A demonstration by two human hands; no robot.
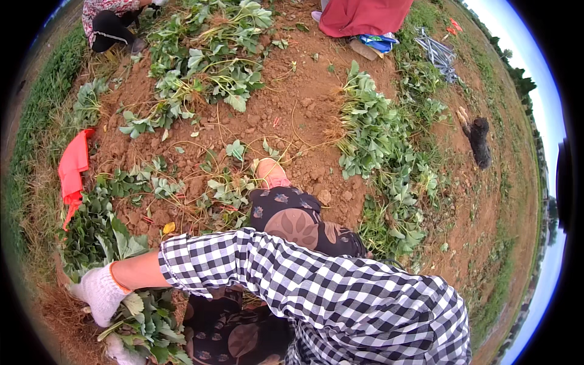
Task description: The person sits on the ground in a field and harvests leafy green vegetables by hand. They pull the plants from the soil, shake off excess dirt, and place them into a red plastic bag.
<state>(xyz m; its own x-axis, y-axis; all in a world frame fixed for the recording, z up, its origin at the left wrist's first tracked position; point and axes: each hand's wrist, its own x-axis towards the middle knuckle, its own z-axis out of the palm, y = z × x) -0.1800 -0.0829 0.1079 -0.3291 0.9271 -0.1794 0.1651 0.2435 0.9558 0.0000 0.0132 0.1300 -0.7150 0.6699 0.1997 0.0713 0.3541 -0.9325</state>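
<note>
My right hand, in a white knit glove with an orange cuff, reaches across to the lower left and grips leafy seedlings, which look like strawberry plants, near their crowns. Their brown bare roots spread out to the left. Just below, my left hand, also gloved, is partly covered by leaves and stems, so its fingers cannot be made out. Above my right hand lies a dense pile of darker green leaves. My bent knee and pink shoe rest over the reddish soil.
Rows of pulled plants and a stacked bundle lie on the soil. A red plastic sheet is at the left. A crouching person and someone in red clothing are farther off. Grey strips and a dark object lie right.
</note>
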